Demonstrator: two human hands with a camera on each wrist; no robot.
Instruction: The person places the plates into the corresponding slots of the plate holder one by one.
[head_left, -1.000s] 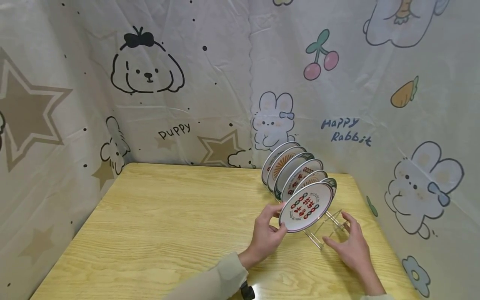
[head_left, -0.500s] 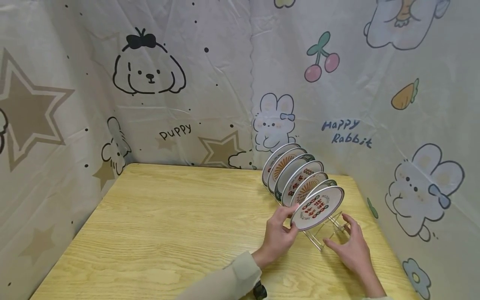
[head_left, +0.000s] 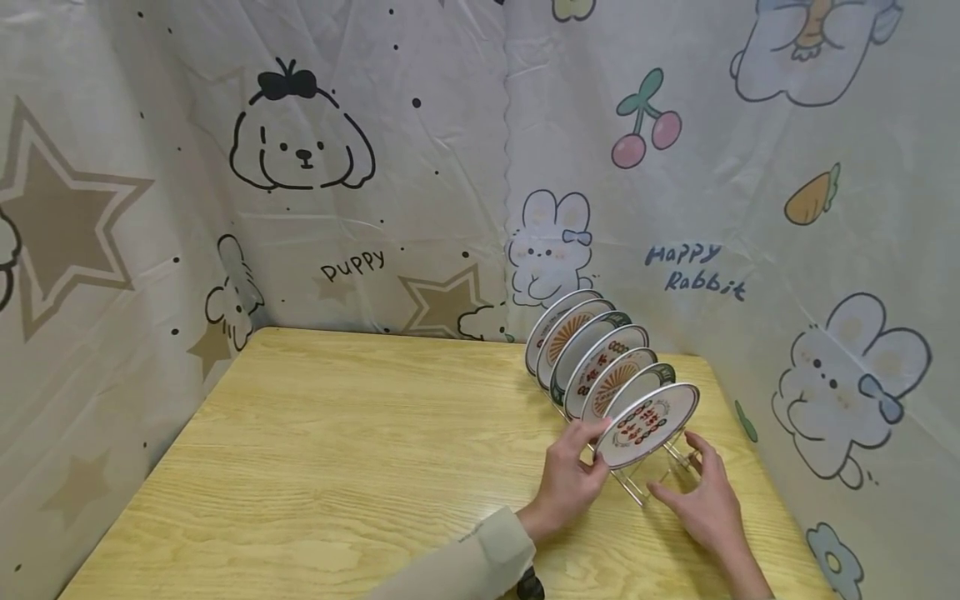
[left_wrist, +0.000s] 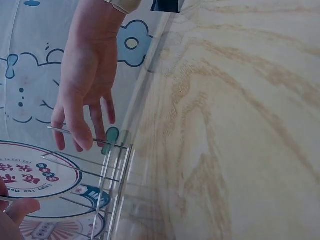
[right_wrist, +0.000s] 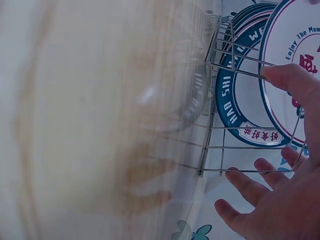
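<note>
My left hand [head_left: 572,479] pinches the left edge of a white plate [head_left: 648,425] with red lettering and a dark rim. The plate is tilted at the near end of a metal wire plate rack [head_left: 630,490]. Behind it several patterned plates [head_left: 600,367] stand in a row in the rack. At the rack's near end, my right hand [head_left: 705,496] holds the wire frame between thumb and fingers. In the right wrist view the thumb [right_wrist: 285,77] meets one wire, and fingertips touch another. A green-rimmed plate [right_wrist: 240,100] shows behind the held one. Whether the held plate rests in a slot is hidden.
The rack stands on the right of a light wooden table [head_left: 337,442]. Cloth walls [head_left: 435,167] printed with cartoon animals enclose the table's back and sides, close to the rack on the right.
My left hand has carried the held plate to the right and slightly nearer, tilting it further back. The right hand has stayed at the rack's end. The view has shifted slightly.
</note>
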